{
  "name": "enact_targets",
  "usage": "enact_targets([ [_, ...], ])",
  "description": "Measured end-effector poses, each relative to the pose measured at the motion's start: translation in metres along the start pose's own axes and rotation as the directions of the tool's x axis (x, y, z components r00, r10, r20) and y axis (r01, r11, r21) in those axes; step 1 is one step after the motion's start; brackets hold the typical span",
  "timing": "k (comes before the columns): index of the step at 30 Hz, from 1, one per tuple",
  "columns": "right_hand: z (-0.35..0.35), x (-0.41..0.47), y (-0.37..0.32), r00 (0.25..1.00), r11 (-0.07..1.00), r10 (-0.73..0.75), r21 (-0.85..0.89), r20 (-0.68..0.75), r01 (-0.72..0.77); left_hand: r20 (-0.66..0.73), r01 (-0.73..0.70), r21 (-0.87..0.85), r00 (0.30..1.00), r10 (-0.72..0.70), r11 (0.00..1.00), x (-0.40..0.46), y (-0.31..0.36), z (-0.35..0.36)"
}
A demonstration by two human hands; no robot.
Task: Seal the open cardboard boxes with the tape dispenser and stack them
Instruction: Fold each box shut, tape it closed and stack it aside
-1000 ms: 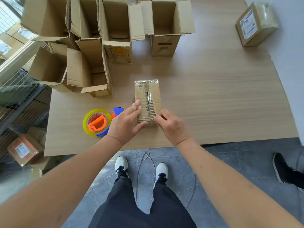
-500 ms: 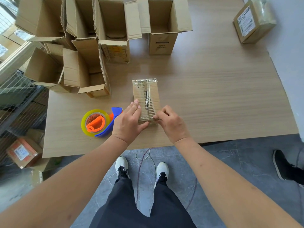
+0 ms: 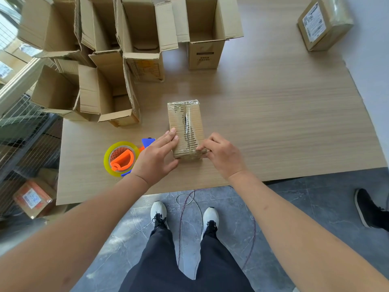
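Your left hand [image 3: 156,157] braces, fingers flat, and your right hand [image 3: 221,153] pinches tape on the taped box [image 3: 186,127]; the open cardboard boxes [image 3: 134,39] remain unsealed, and nothing is stacked yet.

A small taped cardboard box [image 3: 186,128] lies flat on the wooden table [image 3: 284,127], clear tape running along its top seam. The left hand [image 3: 156,158] rests with straight fingers against the box's left side, while the right hand [image 3: 223,155] pinches the near right corner. Just left of the left hand sits an orange-and-blue tape dispenser [image 3: 122,159] with a yellowish roll. Open cardboard boxes [image 3: 130,45] crowd the far left; a sealed labelled box [image 3: 324,22] sits far right.
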State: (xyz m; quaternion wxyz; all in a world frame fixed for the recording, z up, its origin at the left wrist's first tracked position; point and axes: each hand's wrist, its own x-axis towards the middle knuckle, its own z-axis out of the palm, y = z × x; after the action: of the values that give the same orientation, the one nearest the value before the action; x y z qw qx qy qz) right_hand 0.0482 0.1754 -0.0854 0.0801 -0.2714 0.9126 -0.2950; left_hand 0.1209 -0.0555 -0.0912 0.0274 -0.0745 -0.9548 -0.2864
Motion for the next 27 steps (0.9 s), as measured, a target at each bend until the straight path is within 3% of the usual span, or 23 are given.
enact_targets([
  [4, -0.004, 0.001, -0.001, 0.998, 0.996, 0.051, 0.080, -0.037, -0.048, 0.052, -0.062, 0.006, 0.997, 0.062, 0.998, 0.001, -0.013, -0.008],
  [9, 0.002, -0.007, -0.007, 0.922, 0.879, 0.368, 0.369, -0.120, -0.303, 0.161, -0.168, 0.041, 0.974, 0.159, 0.985, 0.006, -0.024, -0.018],
  [12, -0.002, -0.009, -0.005, 0.882, 0.834, 0.455, 0.409, -0.127, -0.371, 0.154, -0.296, 0.129, 0.949, 0.276, 0.947, 0.015, -0.021, -0.021],
  [15, -0.015, -0.011, -0.001, 0.911, 0.878, 0.395, 0.339, -0.116, -0.337, 0.072, -0.310, 0.197, 0.951, 0.301, 0.930, 0.022, -0.005, -0.015],
  [20, -0.030, -0.014, 0.007, 0.932, 0.927, 0.360, 0.091, 0.053, -0.363, -0.051, -0.310, 0.207, 0.944, 0.326, 0.928, 0.034, 0.021, 0.006],
  [23, -0.027, -0.016, 0.009, 0.923, 0.922, 0.378, -0.127, 0.078, -0.366, -0.099, -0.350, 0.210, 0.921, 0.376, 0.913, 0.044, 0.036, 0.018],
  [27, -0.025, -0.014, 0.005, 0.945, 0.914, 0.328, -0.255, 0.007, -0.315, -0.065, -0.383, 0.155, 0.916, 0.396, 0.911, 0.047, 0.046, 0.020],
])
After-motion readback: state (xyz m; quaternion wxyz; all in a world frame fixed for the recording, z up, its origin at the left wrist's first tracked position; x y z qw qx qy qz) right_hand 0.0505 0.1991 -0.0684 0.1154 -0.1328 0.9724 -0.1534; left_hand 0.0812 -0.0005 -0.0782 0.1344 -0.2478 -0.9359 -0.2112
